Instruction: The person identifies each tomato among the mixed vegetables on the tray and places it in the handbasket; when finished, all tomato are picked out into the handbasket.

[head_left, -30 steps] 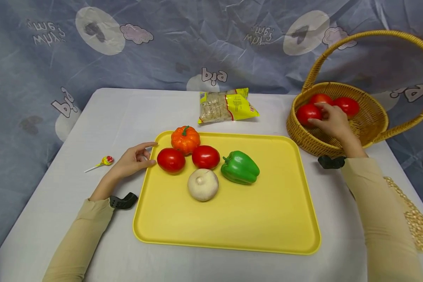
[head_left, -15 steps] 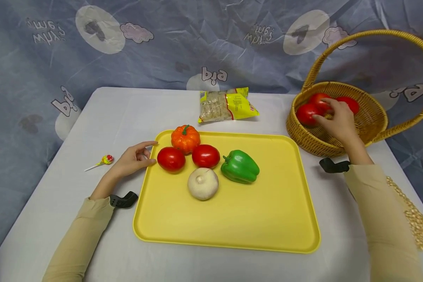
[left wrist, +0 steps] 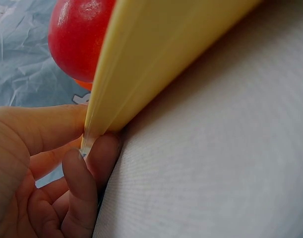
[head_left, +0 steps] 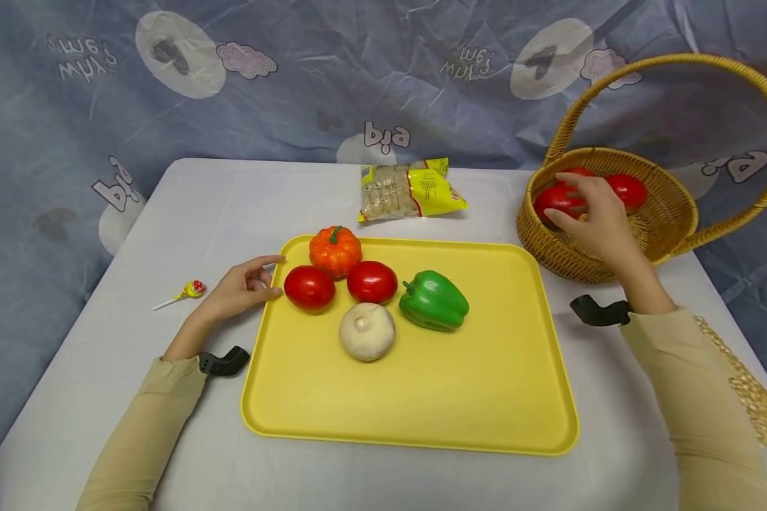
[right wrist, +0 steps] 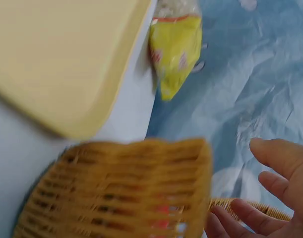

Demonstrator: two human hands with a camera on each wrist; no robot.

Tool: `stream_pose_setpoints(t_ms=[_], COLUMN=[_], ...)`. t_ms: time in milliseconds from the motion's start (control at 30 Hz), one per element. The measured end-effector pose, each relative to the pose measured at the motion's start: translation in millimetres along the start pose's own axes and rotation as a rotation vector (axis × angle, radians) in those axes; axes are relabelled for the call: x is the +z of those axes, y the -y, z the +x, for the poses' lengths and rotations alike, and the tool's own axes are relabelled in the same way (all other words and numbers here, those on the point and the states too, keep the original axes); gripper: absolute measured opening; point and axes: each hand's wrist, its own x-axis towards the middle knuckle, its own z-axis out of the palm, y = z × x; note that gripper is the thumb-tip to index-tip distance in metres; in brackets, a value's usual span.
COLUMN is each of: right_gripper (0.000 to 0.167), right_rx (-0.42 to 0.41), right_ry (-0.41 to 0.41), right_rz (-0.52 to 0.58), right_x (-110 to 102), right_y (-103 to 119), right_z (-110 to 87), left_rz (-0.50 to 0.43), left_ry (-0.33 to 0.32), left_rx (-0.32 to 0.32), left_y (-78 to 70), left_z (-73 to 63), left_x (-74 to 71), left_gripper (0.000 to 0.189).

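Observation:
My left hand is at the left rim of the yellow tray; in the left wrist view its thumb and curled fingers hold that rim. On the tray lie two red tomatoes, an orange pumpkin, a whitish mushroom and a green bell pepper. Over the wicker basket hovers my right hand, fingers spread and holding nothing. Beneath and beside it in the basket are red tomatoes, partly hidden by the hand.
A yellow-and-clear packet lies behind the tray. To the left of my left hand is a lollipop. The basket's tall handle arches above the right hand. Golden grain-like pattern shows beside the right sleeve.
My right hand has come away from the tomatoes in the basket, lifting slightly and spreading its fingers. The left hand and the items on the tray stay where they were.

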Motion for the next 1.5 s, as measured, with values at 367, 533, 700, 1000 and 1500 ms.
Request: stream_pose_setpoints(t_ms=[367, 533, 700, 1000, 1500], right_gripper=[0.055, 0.054, 0.055, 0.053, 0.052], right_rx=[-0.147, -0.190, -0.245, -0.319, -0.371], right_ry=[-0.008, 0.013, 0.039, 0.118, 0.322], right_rz=[0.025, 0.048, 0.058, 0.145, 0.244], right_x=[14, 23, 35, 57, 93], right_y=[37, 50, 62, 88, 121], right_z=[-4.9, -9.2, -9.6, -10.0, -12.3], left_rz=[-0.001, -0.002, 0.001, 0.007, 0.008], left_ry=[0.000, 0.000, 0.003, 0.000, 0.001], left_rx=[0.004, 0.001, -0.003, -0.005, -0.003], left_y=[1.1, 1.1, 1.3, 0.8, -0.8], left_z=[-0.3, -0.3, -0.7, -0.5, 0.4], left_x=[0.2, -0.1, -0.9, -0.8, -0.4], left_gripper=[0.054, 0.054, 0.054, 0.054, 0.053])
